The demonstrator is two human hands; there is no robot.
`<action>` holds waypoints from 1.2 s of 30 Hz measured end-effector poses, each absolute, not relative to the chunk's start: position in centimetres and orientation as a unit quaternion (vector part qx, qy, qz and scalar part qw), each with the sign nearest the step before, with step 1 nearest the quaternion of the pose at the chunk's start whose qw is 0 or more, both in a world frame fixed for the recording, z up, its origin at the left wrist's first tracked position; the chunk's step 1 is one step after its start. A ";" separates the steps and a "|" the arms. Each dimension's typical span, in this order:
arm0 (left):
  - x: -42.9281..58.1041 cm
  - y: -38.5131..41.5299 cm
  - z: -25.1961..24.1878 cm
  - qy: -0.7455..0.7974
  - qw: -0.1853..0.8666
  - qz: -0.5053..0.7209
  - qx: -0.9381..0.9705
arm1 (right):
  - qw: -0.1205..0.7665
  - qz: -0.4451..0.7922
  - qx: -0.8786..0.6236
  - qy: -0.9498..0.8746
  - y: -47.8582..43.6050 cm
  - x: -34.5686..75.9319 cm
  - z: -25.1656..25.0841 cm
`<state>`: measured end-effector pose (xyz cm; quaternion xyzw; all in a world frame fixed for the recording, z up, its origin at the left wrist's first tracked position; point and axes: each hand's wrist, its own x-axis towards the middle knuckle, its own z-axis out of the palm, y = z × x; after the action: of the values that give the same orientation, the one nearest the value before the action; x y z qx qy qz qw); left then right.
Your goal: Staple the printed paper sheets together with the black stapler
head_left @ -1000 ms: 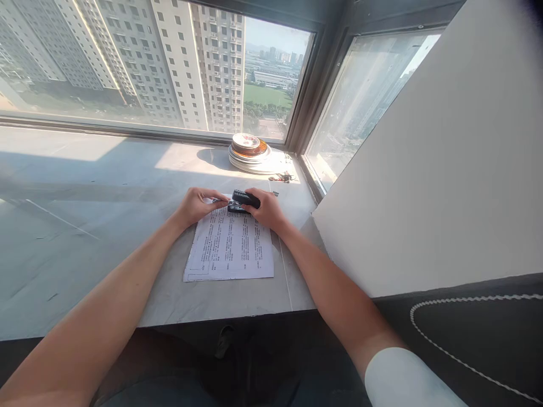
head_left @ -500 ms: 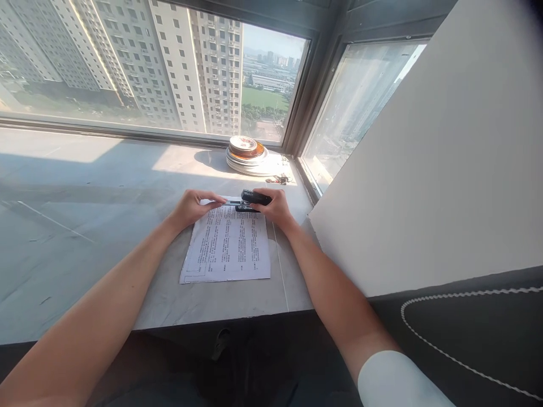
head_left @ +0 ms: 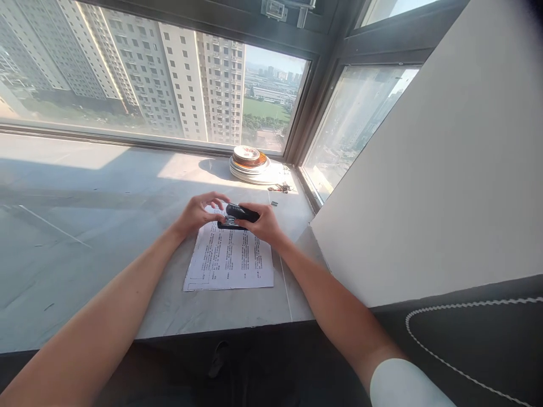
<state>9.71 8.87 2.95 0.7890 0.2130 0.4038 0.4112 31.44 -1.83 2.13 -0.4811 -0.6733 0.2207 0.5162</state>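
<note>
Above the far end of a printed sheet of paper (head_left: 229, 265), a black stapler (head_left: 240, 212) is tilted, its upper arm raised from its base and metal showing between them. My right hand (head_left: 265, 223) is closed round the rear of the stapler. At its front end is my left hand (head_left: 201, 212), thumb at the metal part and curved fingertips by the upper arm. The stapler and my hands cover the sheet's far edge. Just beyond my right hand lie small dark green pieces (head_left: 274, 203), too small to name.
A stack of plates (head_left: 250, 167) stands in the window corner, with a small dark tangled item (head_left: 283, 188) in front. A white wall panel (head_left: 424, 169) slants along the right. A beaded cord (head_left: 409, 322) hangs at lower right. The marble-like sill (head_left: 212, 323) ends just before me.
The metal tray that stuck out of the stapler's front, pinched in my left hand, has slid back in. The stapler has shifted left and nearer to me. The view has tilted up slightly.
</note>
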 end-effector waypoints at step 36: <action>6.1 10.7 2.8 0.118 0.797 0.360 0.471 | 0.093 0.039 -0.681 -0.725 -0.1 37.0 -1.3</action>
<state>6.07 10.71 2.80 0.4708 0.1184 0.3597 0.7969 36.97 -0.06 -1.35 -0.6809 -0.7254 0.0391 0.0928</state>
